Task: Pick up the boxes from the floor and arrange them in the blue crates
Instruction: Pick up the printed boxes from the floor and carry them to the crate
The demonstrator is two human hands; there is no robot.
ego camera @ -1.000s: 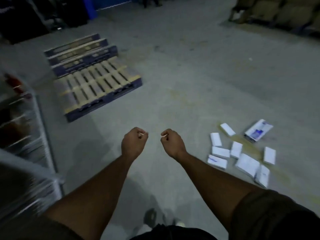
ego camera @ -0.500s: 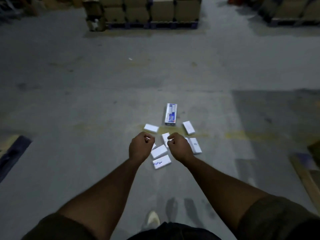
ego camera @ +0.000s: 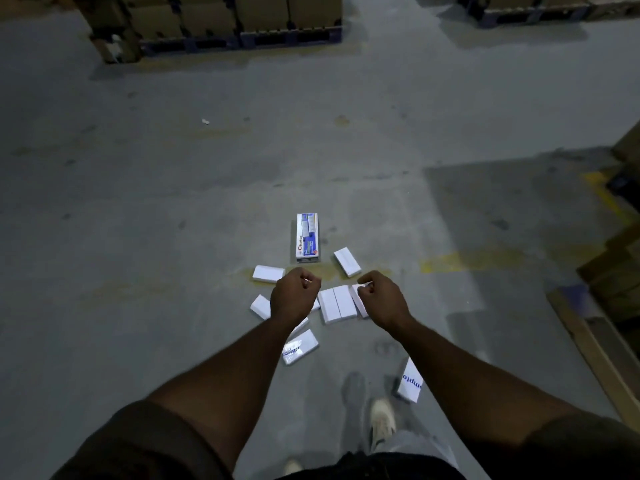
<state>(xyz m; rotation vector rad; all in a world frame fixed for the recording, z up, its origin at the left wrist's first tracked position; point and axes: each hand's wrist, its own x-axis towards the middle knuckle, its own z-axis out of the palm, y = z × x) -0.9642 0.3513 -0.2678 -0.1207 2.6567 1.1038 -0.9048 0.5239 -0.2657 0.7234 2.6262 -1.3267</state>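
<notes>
Left hand [ego camera: 294, 299] and right hand [ego camera: 382, 301], fingers curled, hover above scattered boxes [ego camera: 337, 304].

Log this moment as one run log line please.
stage: approach | left hand: curled, empty | right hand: curled, empty | boxes: scattered on floor, none picked | blue crates: not in view

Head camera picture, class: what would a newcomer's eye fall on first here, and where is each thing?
First, the scatter of small white rectangular boxes on the grey concrete floor at centre. Beyond them lies a longer blue-and-white printed carton. In front, the left hand and right hand hang above the boxes with fingers curled, holding nothing that can be made out.
</notes>
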